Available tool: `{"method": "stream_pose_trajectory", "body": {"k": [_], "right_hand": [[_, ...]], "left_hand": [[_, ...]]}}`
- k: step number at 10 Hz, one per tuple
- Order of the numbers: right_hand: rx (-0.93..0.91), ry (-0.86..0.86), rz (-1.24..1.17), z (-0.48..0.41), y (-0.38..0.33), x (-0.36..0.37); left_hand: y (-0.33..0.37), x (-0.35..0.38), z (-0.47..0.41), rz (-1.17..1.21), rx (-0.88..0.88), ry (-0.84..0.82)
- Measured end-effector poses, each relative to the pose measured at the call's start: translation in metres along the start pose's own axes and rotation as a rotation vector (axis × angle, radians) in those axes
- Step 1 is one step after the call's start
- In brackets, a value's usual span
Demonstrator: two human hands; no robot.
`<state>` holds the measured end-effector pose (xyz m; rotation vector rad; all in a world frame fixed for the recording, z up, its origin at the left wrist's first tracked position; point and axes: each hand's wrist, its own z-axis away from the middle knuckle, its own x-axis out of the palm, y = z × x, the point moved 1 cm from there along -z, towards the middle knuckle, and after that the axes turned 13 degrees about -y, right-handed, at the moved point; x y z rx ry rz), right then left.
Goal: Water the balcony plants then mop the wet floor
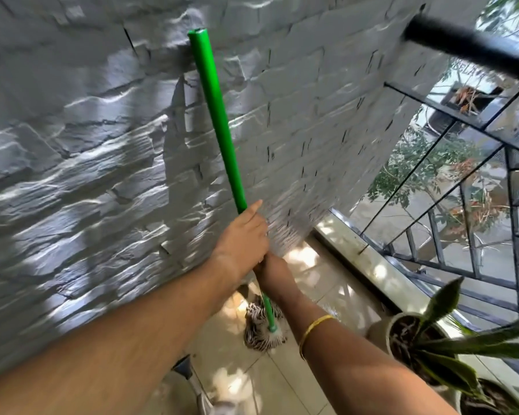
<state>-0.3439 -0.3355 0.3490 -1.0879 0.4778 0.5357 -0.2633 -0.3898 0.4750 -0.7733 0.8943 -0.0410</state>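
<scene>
A mop with a long green handle (219,127) stands nearly upright in front of the grey stone wall. Its stringy head (259,332) rests on the pale tiled floor (282,381). My left hand (243,235) wraps the handle about two thirds of the way down, index finger stretched up along it. Just below, my right hand (271,272) grips the same handle; a gold bangle sits on that wrist. A potted plant (432,339) with long stiff leaves stands at the lower right.
The rough grey wall (87,160) fills the left and centre. A black metal railing (462,181) with a thick top bar runs along the right above a low ledge (357,250). A second pot (492,396) sits at the bottom right corner. A metal object (192,381) lies near my feet.
</scene>
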Motion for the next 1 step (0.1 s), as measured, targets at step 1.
{"method": "stream_pose_trajectory", "body": {"k": [1], "right_hand": [[-0.039,0.069,-0.092,0.0038,-0.0064,-0.0067]], "left_hand": [[-0.0104,0.0119,0.0031,-0.011,0.034,0.093]]}}
